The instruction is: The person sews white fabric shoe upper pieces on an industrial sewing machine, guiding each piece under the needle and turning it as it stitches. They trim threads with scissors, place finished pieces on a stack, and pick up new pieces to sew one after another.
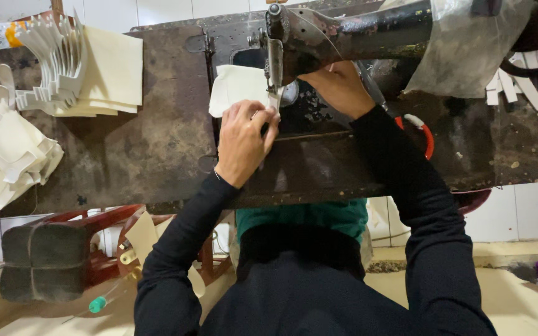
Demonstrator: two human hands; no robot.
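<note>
Bench: worn dark metal table top [126,155], stained and scuffed, with white wall tiles behind it and a pale floor below; I look straight down on it from my head camera.
Cloth piece: small cream-white fabric piece [238,87], soft-edged and roughly rectangular, plain and unmarked, lying flat on the machine bed under the needle end of the sewing machine [344,31].
Cloth and my left hand: it lies just beyond my fingertips and spreads away to the outer side of the hand; its near corner is under my fingers.
Left hand: my left hand [242,143] is palm down, fingers pressed close together, tips pinning the cloth's edge right beside the presser foot.
Right hand: my right hand [339,87] reaches under the machine arm, just beyond and to the inner side of my left hand; it is curled there, but I cannot tell whether it grips anything, since the machine head hides the fingers.
Machine: old, dark, rust-flecked, with a clear plastic sheet [462,43] draped over its body, beyond my right forearm.
Red ring: a red loop [428,137] lies on the table, just outside my right forearm.
Stacks: well apart from my left hand, on its outer side, sit a pile of cream sheets [113,68], a fan of white cut pieces [54,56] and a heap of white glove-shaped pieces [7,155].
</note>
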